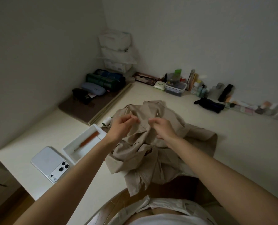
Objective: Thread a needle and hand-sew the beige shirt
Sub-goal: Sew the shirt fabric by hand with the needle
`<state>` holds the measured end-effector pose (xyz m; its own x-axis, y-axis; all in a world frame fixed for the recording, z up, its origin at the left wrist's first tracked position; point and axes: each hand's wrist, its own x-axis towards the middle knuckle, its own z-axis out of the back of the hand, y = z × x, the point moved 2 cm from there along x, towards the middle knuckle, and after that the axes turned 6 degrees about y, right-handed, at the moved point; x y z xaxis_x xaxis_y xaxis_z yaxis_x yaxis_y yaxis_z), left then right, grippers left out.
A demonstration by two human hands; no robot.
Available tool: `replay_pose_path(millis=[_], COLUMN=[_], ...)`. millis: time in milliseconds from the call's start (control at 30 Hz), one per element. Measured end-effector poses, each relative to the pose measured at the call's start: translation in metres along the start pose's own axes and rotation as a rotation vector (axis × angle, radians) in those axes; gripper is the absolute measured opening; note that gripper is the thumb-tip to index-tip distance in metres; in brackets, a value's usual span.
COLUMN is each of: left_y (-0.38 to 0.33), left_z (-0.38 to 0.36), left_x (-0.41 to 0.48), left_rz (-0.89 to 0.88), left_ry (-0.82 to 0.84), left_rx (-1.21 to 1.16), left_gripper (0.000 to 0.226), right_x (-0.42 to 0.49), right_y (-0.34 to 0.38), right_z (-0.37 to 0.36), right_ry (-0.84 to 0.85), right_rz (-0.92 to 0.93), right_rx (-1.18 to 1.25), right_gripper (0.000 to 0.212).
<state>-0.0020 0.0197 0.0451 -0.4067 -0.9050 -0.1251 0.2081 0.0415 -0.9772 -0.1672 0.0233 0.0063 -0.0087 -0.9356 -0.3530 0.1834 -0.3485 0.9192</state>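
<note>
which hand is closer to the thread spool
Left. The left hand is just right of the thread spool; the right hand is farther across the shirt.

You worked in dim, flat light with a grey-green cast. The shirt (139, 153) threw only a faint, soft shadow on the desk (183, 101). Your wide lens bowed the desk's edges, and the bottles (264, 109) at far right smeared soft.

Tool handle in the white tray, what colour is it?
Reddish-orange; the tool lies in the white tray, clearest in the head view.
</note>
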Motion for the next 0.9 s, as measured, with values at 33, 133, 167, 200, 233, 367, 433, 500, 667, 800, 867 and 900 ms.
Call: replay_pose_path(millis=[33,133,167,200,233,367,433,500,667,800,867,900], left_y=[0.001,0.005,0.007,0.008,0.009,0.012,0.013,0.013,0.002,-0.007,-0.009,-0.009], left_z=[0.000,0.001,0.002,0.002,0.003,0.005,0.005,0.005,0.003,-0.003,-0.004,-0.005], left_x=[0.002,0.004,0.005,0.005,0.005,0.003,0.001,0.000,-0.001,0.000,0.002,0.004], left_rz=[0.021,0.071,0.082,0.093,0.110,0.146,0.143,0.112,-0.042,-0.097,-0.094,-0.086], left_ry=[0.013,0.023,0.017,0.015,0.013,0.008,0.010,0.006,0.025,0.072,0.061,0.052], left_rx=[0.057,0.164,0.170,0.176,0.176,0.094,0.047,-0.015,-0.208,-0.271,-0.262,-0.245], left_gripper=[0.027,0.025,0.025,0.024,0.024,0.025,0.027,0.028,0.027,0.032,0.031,0.029], right_x=[-0.004,-0.008,-0.008,-0.009,-0.008,-0.003,0.002,0.008,0.021,0.024,0.023,0.020], right_y=[0.008,0.017,0.016,0.016,0.013,0.002,-0.004,-0.013,-0.038,-0.045,-0.042,-0.036], right_z=[-0.007,-0.021,-0.024,-0.026,-0.027,-0.020,-0.014,-0.006,0.013,0.021,0.022,0.022], right_ry=[0.092,0.301,0.341,0.374,0.393,0.289,0.178,0.055,-0.101,-0.117,-0.142,-0.156], right_rz=[0.020,0.007,0.002,0.005,0.010,-0.009,-0.055,-0.114,-0.252,-0.288,-0.229,-0.170], right_rx=[0.059,0.191,0.179,0.160,0.137,0.125,0.104,0.027,-0.006,-0.050,-0.042,-0.030], right_gripper=[0.031,0.030,0.028,0.027,0.028,0.024,0.021,0.018,0.031,0.032,0.027,0.020])
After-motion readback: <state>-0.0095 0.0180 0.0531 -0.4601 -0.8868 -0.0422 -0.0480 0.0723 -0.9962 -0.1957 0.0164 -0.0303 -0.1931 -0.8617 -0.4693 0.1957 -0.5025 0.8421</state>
